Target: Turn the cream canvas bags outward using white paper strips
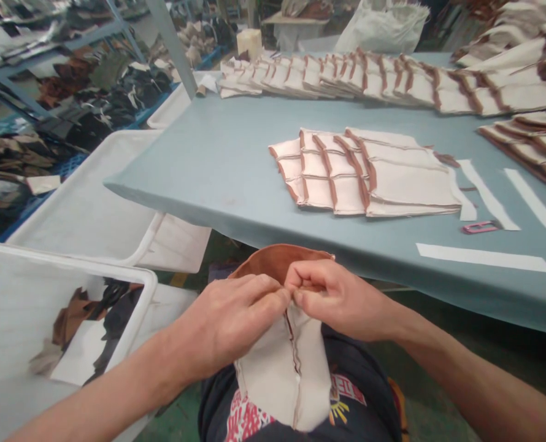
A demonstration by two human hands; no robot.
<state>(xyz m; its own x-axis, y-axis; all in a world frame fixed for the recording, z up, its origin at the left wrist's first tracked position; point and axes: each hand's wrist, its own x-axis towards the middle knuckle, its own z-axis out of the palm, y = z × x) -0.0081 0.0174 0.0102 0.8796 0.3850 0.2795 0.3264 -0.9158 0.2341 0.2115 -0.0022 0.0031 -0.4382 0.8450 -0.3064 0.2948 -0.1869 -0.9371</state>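
Observation:
Close to my body, both hands grip a sewn piece (310,362) with a cream inner side and a brown face. A seam with dark edges runs down its middle. My left hand (236,319) has its fingers closed on the piece's upper edge, left of the seam. My right hand (342,298) pinches the same edge just right of it, with the fingertips of both hands touching. Behind the hands a brown flap (273,259) of the piece curves up. The exact spot between my fingertips is hidden.
On the blue-grey table (185,153) lies an overlapping stack of cream and brown pieces (346,175). White strips (484,258) and pink thread snips (480,227) are to its right. A long row of pieces (369,77) lines the back. White bins (151,282) stand at left, one holding scraps.

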